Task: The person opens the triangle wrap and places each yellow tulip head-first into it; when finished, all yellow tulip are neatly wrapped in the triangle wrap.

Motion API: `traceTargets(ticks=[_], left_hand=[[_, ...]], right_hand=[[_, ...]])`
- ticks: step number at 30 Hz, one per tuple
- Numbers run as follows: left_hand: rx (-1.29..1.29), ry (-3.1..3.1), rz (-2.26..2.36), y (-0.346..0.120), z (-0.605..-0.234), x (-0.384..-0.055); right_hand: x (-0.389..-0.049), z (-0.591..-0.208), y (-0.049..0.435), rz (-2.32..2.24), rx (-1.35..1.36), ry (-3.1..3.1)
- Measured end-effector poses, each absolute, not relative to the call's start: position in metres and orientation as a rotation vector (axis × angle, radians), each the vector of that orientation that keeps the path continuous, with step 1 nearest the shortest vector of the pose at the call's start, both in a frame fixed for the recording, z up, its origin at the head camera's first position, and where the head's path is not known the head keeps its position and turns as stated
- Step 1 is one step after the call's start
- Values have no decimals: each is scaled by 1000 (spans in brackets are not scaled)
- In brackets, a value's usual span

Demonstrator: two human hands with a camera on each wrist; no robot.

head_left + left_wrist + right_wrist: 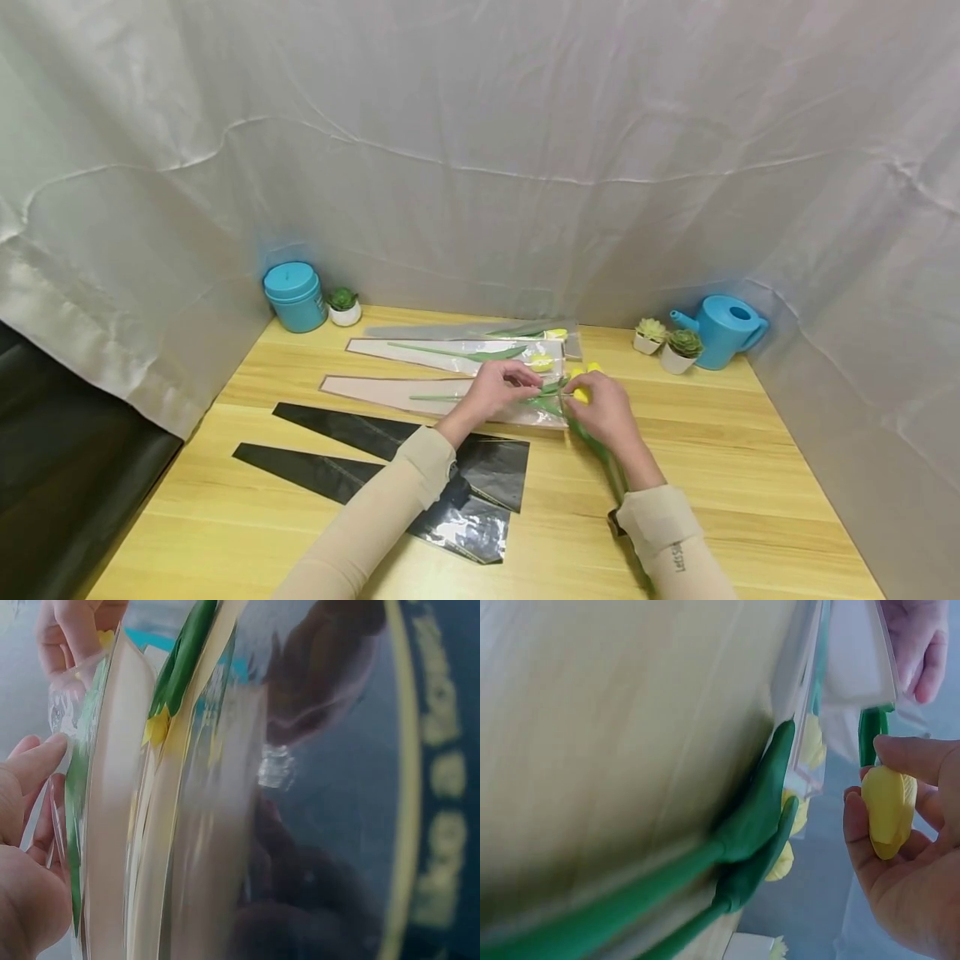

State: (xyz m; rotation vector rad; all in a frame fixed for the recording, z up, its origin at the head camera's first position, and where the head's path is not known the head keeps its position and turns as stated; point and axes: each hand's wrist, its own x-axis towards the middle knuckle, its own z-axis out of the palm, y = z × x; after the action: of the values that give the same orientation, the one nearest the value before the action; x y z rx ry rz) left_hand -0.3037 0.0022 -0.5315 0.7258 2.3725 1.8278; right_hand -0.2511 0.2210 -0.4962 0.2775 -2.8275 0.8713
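Note:
My right hand (603, 408) pinches the yellow head of a tulip (889, 814) between thumb and fingers. The green stem and leaf of this tulip lie inside a clear-fronted flower sleeve (375, 387) with a pinkish back, its head at the wide mouth. At that mouth, my left hand (506, 387) holds the clear film (61, 720) between thumb and fingers. Beyond it, a white sleeve (438, 348) holds another yellow tulip (542, 362), and a grey sleeve (420, 331) holds one more. Loose tulips with green leaves (757, 821) lie under my right forearm.
Two black sleeves (330, 421) (300, 467) lie nearer me, partly under my left forearm. At the back left stand a blue canister (294, 298) and a small potted succulent (344, 308). Two more potted succulents (649, 335) (681, 352) and a blue watering can (723, 333) stand at right.

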Motion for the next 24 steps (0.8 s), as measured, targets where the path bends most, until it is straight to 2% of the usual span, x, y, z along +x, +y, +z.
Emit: traceTargets(ticks=[7, 19, 24], left_hand=[[731, 2353, 1832, 3, -531, -304], [695, 2347, 1854, -2, -531, -303], [688, 2367, 1854, -2, -529, -301]], right_hand=[[-253, -500, 214, 890, 322, -2801], [-246, -498, 238, 1396, 213, -2847], [-243, -495, 242, 1470, 196, -2845]])
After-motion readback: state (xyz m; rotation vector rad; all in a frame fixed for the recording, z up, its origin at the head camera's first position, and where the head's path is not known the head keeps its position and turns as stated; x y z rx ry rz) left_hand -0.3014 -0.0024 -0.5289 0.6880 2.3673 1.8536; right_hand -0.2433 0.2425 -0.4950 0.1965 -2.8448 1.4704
